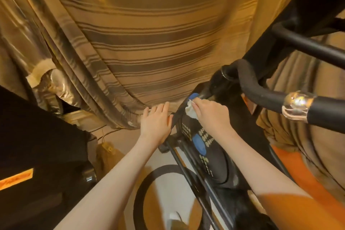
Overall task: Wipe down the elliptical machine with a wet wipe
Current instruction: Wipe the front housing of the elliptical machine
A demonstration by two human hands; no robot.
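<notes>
Right hand [211, 113] has fingers curled round a bunched white wet wipe [191, 110], pressing it on the top edge of the elliptical's console [203, 147], just below the blue cap [193, 96]. Left hand [156, 122], fingers straight, holds nothing and braces flat against the console's left edge. Best to keep that brace on, drag the wipe down over the button rows with even pressure, then refold. Foam handlebar [261, 90] right of console looks not yet wiped. Striped curtain [149, 43] hangs behind.

Dim amber light, perhaps motion-blurred, wide-angle edge distortion
</notes>
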